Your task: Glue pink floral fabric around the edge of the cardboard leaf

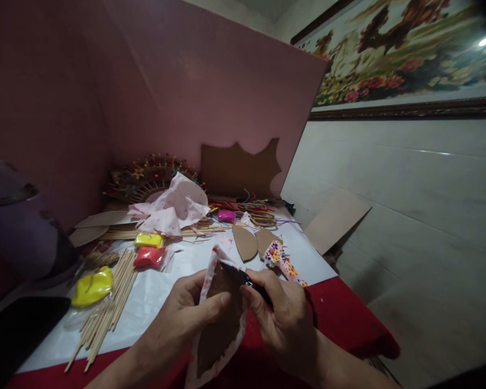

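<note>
My left hand (190, 308) grips a leaf-shaped piece of brown cardboard (218, 335) at its left edge, thumb on the cardboard face. Pale cloth with pink spots (204, 286) is folded over the cardboard's rim. My right hand (281, 305) closes around a slim black tool (238, 274), whose dark tip reaches the upper right rim of the piece. A dark cord hangs beside the right wrist; whether it belongs to the tool is hidden. Just beyond lie a bare cardboard oval (245, 243), another cardboard piece (267, 240) and a flower-print cloth piece (283, 265).
Wooden sticks (109, 308) lie at left with yellow clay (92, 286) and a red packet (149, 257). Spotted cloth (170, 210), coloured stems (243, 205) and scissors (263, 219) lie farther back. A cut cardboard sheet (241, 167) leans on the pink panel (210, 81).
</note>
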The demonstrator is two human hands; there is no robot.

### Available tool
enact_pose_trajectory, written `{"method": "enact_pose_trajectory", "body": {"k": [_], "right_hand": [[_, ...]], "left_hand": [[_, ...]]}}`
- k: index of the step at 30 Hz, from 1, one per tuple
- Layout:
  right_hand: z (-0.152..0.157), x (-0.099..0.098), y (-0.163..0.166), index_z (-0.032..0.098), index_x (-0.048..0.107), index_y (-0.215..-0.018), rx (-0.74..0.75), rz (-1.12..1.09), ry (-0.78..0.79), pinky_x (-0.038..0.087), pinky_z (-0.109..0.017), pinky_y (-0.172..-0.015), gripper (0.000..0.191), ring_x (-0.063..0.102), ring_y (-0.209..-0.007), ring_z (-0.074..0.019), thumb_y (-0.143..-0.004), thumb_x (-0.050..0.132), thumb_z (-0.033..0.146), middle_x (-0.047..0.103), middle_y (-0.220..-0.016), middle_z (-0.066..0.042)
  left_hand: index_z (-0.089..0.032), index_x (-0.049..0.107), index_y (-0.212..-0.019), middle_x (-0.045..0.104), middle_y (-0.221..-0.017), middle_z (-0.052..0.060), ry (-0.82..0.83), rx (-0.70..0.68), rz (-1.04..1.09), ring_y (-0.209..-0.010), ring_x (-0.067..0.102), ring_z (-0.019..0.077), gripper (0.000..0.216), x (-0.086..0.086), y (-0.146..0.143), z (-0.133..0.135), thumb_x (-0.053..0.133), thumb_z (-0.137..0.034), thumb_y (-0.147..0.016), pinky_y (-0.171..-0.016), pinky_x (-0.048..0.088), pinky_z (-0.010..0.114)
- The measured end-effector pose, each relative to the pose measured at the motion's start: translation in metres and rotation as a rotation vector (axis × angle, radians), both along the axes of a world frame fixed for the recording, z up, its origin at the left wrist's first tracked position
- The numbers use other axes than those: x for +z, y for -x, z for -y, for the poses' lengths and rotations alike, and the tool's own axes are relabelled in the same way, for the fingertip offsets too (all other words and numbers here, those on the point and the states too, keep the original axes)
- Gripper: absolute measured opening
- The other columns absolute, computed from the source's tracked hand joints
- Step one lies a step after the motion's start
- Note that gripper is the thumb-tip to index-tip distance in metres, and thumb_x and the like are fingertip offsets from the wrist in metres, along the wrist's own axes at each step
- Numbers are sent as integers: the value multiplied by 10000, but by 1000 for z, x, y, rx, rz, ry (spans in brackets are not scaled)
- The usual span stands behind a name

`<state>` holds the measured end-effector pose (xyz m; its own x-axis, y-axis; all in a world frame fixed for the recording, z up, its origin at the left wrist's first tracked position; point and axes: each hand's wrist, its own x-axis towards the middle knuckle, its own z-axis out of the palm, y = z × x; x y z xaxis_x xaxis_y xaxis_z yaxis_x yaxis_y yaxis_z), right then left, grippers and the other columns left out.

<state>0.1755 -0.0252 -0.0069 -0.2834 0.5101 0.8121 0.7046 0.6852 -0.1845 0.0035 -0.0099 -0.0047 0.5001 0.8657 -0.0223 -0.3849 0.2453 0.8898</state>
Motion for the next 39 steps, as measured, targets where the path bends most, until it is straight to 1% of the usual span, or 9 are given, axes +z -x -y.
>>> {"method": "enact_pose_trajectory", "body": {"k": [7, 12, 14, 17, 21, 26, 30, 36, 39], "right_hand": [[3, 2, -3, 130, 515, -1059, -30, -2, 54, 449, -272, -572, 167, 634, -650, -165, -908, 487, 194, 660, -789, -55], [6, 3, -12, 153, 510, -1051, -69, -54, 57, 442, -261, -545, 161, 594, -576, -144, -905, 500, 220, 629, -717, -20], [5, 4, -14, 155, 513, -1047, -68, -60, 70, 448, -255, -544, 163, 603, -592, -147, -893, 518, 206, 630, -719, -23], [2, 3, -11, 150, 520, -1055, -34, 4, 88, 465, -264, -555, 179, 631, -641, -169, -879, 526, 182, 654, -765, -52], [0, 1, -5, 133, 522, -1039, -61, 50, 36, 472, -275, -548, 158, 647, -649, -188, -887, 500, 169, 660, -763, -73], [0, -3, 1, 127, 524, -1034, -104, 19, 12, 476, -272, -529, 151, 654, -627, -188, -903, 478, 186, 671, -751, -76], [-2, -1, 3, 117, 529, -1035, -88, 21, 10, 486, -272, -525, 158, 660, -635, -189, -910, 472, 196, 675, -758, -82], [-1, 3, 2, 106, 538, -1039, -41, 32, 15, 488, -278, -526, 164, 657, -636, -185, -915, 452, 169, 667, -755, -79], [0, 1, 2, 101, 542, -1044, -27, 29, 25, 485, -273, -526, 168, 655, -632, -181, -914, 456, 164, 664, -752, -79]], "left_hand": [[-167, 739, -812, 705, -680, 31, 59, 12, 89, -607, 615, 131, 117, 3, -4, 1, 758, -198, -700, -599, 464, 221], [-155, 731, -829, 729, -708, 54, 89, 50, 35, -590, 637, 148, 145, 4, -1, -1, 750, -227, -705, -587, 476, 232], [-153, 728, -836, 737, -733, 65, 81, 57, 24, -606, 645, 154, 151, 4, -1, -2, 746, -234, -709, -595, 478, 234], [-162, 724, -827, 716, -691, 41, 66, 59, 22, -587, 628, 140, 137, 3, -2, -1, 746, -234, -712, -582, 470, 227], [-167, 719, -808, 691, -685, 21, 60, 72, 18, -592, 609, 128, 119, 2, -5, 1, 750, -231, -712, -587, 461, 226], [-165, 717, -808, 671, -670, 14, 49, 70, 26, -591, 599, 132, 130, 0, -6, 2, 749, -249, -714, -574, 451, 230], [-165, 712, -815, 635, -611, -6, 54, 33, 38, -535, 562, 106, 133, -1, -6, 1, 743, -252, -720, -535, 426, 211], [-169, 716, -853, 680, -685, 25, 34, 12, 27, -613, 601, 150, 140, -2, -4, 0, 730, -240, -733, -609, 455, 260], [-157, 708, -808, 656, -639, 20, 21, 26, 14, -574, 580, 146, 120, -1, -4, 1, 732, -243, -728, -567, 433, 249]]}}
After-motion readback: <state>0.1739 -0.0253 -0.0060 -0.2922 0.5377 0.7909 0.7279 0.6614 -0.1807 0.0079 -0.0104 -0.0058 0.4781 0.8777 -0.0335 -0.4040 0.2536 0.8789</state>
